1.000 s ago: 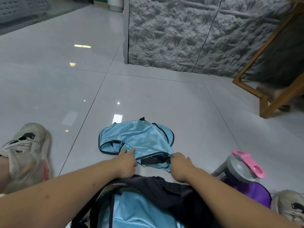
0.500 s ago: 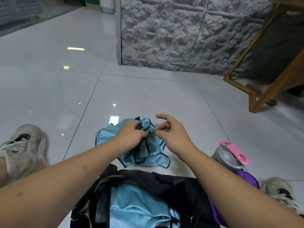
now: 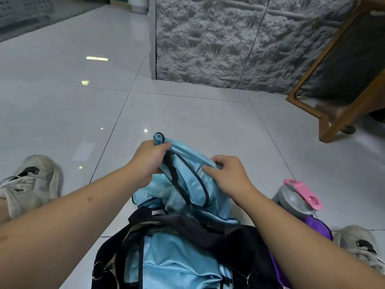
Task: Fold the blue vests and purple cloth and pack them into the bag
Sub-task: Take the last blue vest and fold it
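A light blue vest (image 3: 187,184) with dark trim hangs between my two hands just above the floor. My left hand (image 3: 149,161) grips its bunched far end. My right hand (image 3: 229,176) pinches the fabric at its right edge. Below them lies the open black bag (image 3: 229,243), and another blue vest (image 3: 177,263) shows inside it. A purple cloth (image 3: 320,226) lies to the right of the bag, partly hidden by my right forearm.
A grey bottle with a pink lid (image 3: 295,201) stands on the purple cloth. My worn shoes rest at the left (image 3: 31,182) and right (image 3: 360,245). A wooden frame (image 3: 333,126) and a rough grey wall (image 3: 229,42) stand beyond on the glossy tiled floor.
Both hands took the vest from flat on the floor, gathered it and lifted it toward the bag. The camera has moved closer.
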